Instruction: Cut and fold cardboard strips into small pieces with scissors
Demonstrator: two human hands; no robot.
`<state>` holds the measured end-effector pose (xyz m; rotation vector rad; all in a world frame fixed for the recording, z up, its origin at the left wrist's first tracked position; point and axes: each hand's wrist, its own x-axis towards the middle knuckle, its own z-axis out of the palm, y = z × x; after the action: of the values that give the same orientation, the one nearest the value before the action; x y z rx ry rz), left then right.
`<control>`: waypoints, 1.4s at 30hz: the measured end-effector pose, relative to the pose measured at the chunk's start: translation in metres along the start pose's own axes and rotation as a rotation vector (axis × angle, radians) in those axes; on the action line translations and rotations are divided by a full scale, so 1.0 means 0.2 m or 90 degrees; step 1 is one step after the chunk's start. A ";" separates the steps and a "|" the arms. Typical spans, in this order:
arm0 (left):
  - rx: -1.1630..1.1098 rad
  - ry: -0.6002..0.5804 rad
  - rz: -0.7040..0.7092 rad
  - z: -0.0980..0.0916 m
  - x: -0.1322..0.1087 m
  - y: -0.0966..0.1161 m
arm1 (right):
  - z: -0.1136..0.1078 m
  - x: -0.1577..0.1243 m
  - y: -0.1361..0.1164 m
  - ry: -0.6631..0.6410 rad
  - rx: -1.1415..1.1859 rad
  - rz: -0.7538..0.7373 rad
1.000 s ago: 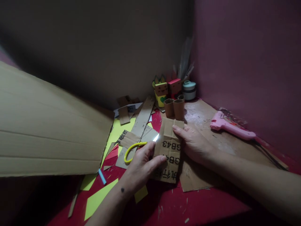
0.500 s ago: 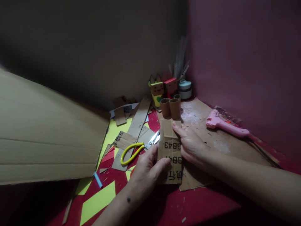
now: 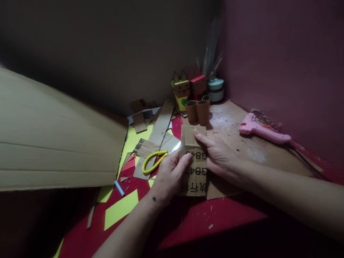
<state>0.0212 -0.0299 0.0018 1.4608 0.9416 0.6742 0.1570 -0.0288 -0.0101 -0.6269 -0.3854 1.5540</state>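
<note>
A rectangular cardboard piece [image 3: 195,175] with black printed characters is held upright over the red table. My left hand [image 3: 172,172] grips its left edge, the thumb on the printed face and the other fingers behind. On the right edge, my right hand [image 3: 217,154] holds the same piece, its thumb near the top. Scissors with yellow handles [image 3: 154,162] lie just left of the cardboard, blades partly hidden behind my left hand and the piece. Right behind the cardboard stand several small brown cardboard tubes [image 3: 202,113].
A pink glue gun [image 3: 264,132] rests on a cardboard sheet [image 3: 279,161] at the right. A large cardboard panel [image 3: 59,139] fills the left. Yellow paper [image 3: 122,209] and cardboard scraps litter the red table [image 3: 188,229]. Decorated figures [image 3: 182,94] and a lidded pot [image 3: 215,89] stand behind.
The view has shifted, so the table items appear higher and slightly right. My left thumb has slid up the printed face of the cardboard. Both hands still hold the piece.
</note>
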 end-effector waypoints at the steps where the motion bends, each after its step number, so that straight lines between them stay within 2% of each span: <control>1: -0.006 -0.001 0.004 0.00 0.00 0.00 | 0.00 0.00 0.00 -0.010 0.006 0.052; 4: -0.021 -0.003 -0.002 0.00 -0.01 0.01 | -0.02 0.00 0.00 -0.066 0.014 0.173; 8: -0.066 -0.026 -0.033 0.00 -0.01 0.03 | -0.03 0.01 -0.01 -0.114 0.021 0.190; 13: -0.063 -0.054 -0.035 -0.03 -0.01 0.02 | -0.06 0.03 -0.02 -0.096 0.032 0.237; 17: -0.069 -0.051 -0.036 -0.06 -0.01 0.02 | -0.08 0.04 -0.02 -0.099 0.030 0.225; 23: -0.098 -0.093 -0.075 -0.04 -0.01 0.02 | -0.07 0.04 -0.02 -0.095 -0.001 0.188; 36: -0.046 -0.106 -0.033 -0.04 -0.02 0.03 | -0.04 -0.01 -0.04 -0.154 -0.013 0.147; 42: -0.003 -0.086 -0.007 -0.04 -0.03 0.03 | -0.04 -0.01 -0.04 -0.180 -0.021 0.132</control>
<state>0.0130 -0.0311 0.0098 1.4773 0.8416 0.5623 0.1688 -0.0313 -0.0118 -0.4846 -0.5742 1.8455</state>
